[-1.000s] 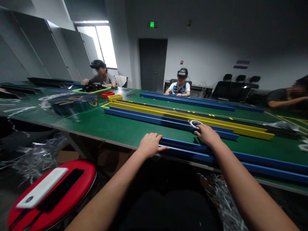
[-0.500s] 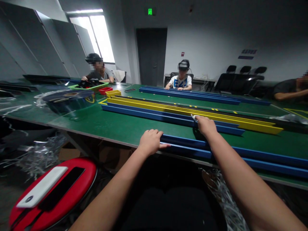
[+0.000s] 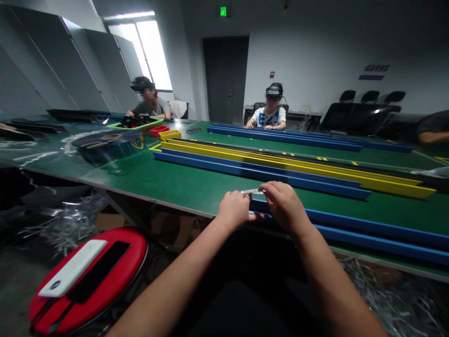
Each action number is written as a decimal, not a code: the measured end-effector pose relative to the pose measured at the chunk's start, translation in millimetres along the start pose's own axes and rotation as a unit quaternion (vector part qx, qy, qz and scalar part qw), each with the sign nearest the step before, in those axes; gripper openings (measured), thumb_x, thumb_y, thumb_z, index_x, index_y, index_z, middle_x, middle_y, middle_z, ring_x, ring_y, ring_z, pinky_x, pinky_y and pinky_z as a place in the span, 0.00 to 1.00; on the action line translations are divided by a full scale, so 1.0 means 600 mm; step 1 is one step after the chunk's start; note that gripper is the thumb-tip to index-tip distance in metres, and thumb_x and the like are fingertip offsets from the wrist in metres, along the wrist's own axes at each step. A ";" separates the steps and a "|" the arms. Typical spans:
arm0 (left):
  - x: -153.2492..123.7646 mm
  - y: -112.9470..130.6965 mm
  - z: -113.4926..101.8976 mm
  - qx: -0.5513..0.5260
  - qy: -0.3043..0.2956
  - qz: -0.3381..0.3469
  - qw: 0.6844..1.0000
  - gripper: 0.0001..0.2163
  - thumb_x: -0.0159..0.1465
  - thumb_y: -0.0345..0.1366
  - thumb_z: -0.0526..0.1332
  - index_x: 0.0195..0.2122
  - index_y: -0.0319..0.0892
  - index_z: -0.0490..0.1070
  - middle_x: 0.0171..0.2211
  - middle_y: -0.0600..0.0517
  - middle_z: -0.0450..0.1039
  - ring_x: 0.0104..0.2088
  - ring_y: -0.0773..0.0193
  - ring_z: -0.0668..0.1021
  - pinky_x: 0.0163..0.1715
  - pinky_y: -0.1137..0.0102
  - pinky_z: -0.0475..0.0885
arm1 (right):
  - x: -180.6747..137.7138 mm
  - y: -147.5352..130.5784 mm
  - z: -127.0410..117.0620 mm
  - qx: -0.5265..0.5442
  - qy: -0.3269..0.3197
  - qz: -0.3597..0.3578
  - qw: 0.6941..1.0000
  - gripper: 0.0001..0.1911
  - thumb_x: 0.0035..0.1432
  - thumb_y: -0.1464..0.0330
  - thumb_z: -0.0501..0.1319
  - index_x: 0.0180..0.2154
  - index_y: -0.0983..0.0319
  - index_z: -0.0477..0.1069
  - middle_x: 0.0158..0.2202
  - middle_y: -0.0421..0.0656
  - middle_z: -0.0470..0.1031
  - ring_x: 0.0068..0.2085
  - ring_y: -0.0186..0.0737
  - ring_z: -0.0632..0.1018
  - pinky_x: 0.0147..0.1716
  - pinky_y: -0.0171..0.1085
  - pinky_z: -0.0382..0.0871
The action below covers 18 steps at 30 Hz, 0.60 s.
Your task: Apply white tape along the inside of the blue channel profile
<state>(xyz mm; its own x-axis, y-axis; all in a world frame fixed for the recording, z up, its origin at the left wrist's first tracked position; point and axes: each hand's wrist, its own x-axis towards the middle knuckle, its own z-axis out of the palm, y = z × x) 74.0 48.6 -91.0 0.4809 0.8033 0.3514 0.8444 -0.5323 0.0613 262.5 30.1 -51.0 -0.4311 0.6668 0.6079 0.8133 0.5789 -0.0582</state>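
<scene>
Head view: the right hand [image 3: 284, 203] pinches a thin white ring [image 3: 254, 191], seen nearly edge-on, just above the near edge of the green table [image 3: 196, 187]. At the left end of a blue rail [image 3: 379, 244] along that edge rests the left hand [image 3: 234, 209], its fingers bent close beside the ring; whether they grip anything, I cannot tell. Toward the surface's middle lie another blue rail [image 3: 333, 188] and a yellow rail [image 3: 403, 189], side by side. Nearer the far edge sits a yellow box [image 3: 169, 137].
</scene>
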 end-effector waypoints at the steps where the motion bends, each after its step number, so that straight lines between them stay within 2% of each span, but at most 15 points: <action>1: 0.003 0.011 0.003 -0.003 0.001 0.004 1.000 0.33 0.57 0.67 0.57 0.47 0.42 0.73 0.42 0.42 0.77 0.44 0.48 0.76 0.43 0.58 0.67 | -0.006 0.002 0.002 0.001 0.006 0.001 1.000 0.13 0.64 0.74 0.52 0.46 0.59 0.70 0.45 0.46 0.77 0.45 0.45 0.75 0.46 0.41 0.65; 5: 0.010 0.037 0.010 -0.017 0.006 0.010 1.000 0.33 0.59 0.66 0.55 0.49 0.41 0.72 0.42 0.41 0.77 0.45 0.46 0.76 0.44 0.57 0.68 | -0.035 0.028 0.012 0.018 0.018 0.026 0.999 0.13 0.63 0.74 0.52 0.46 0.58 0.70 0.44 0.47 0.77 0.45 0.46 0.75 0.47 0.42 0.66; 9: 0.005 0.026 -0.002 -0.063 -0.003 0.040 0.997 0.31 0.61 0.64 0.56 0.51 0.41 0.72 0.45 0.41 0.76 0.47 0.47 0.76 0.47 0.57 0.69 | -0.059 0.045 0.020 0.031 0.027 0.027 0.999 0.12 0.63 0.73 0.53 0.45 0.58 0.70 0.42 0.46 0.77 0.44 0.45 0.76 0.46 0.42 0.67; 14: 0.000 -0.035 -0.020 -0.236 -0.015 0.075 0.969 0.19 0.68 0.49 0.56 0.53 0.46 0.72 0.51 0.47 0.75 0.51 0.56 0.75 0.53 0.62 0.69 | -0.064 0.043 0.023 0.045 0.024 0.013 0.999 0.11 0.63 0.74 0.54 0.45 0.58 0.70 0.43 0.46 0.78 0.45 0.43 0.76 0.46 0.41 0.67; 16: 0.001 -0.069 -0.016 -0.298 -0.018 0.041 0.953 0.15 0.67 0.45 0.57 0.49 0.45 0.75 0.49 0.49 0.76 0.51 0.58 0.75 0.53 0.63 0.69 | -0.061 0.042 0.025 0.038 0.007 -0.001 0.999 0.12 0.63 0.74 0.55 0.46 0.58 0.71 0.44 0.45 0.78 0.45 0.43 0.76 0.46 0.41 0.66; 18: 0.002 -0.100 -0.004 -0.366 -0.045 -0.014 0.929 0.14 0.66 0.44 0.57 0.45 0.43 0.75 0.45 0.50 0.77 0.46 0.59 0.77 0.48 0.64 0.72 | -0.058 0.043 0.028 0.027 -0.013 -0.016 0.999 0.12 0.64 0.74 0.55 0.46 0.58 0.71 0.44 0.45 0.78 0.44 0.43 0.76 0.45 0.41 0.66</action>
<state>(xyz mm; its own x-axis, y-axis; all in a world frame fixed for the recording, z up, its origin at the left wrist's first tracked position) 23.5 80.7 -91.8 0.5058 0.8217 0.2626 0.4857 -0.5228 0.7006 291.8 29.5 -86.6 -0.4674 0.6587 0.5896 0.7765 0.6247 -0.0823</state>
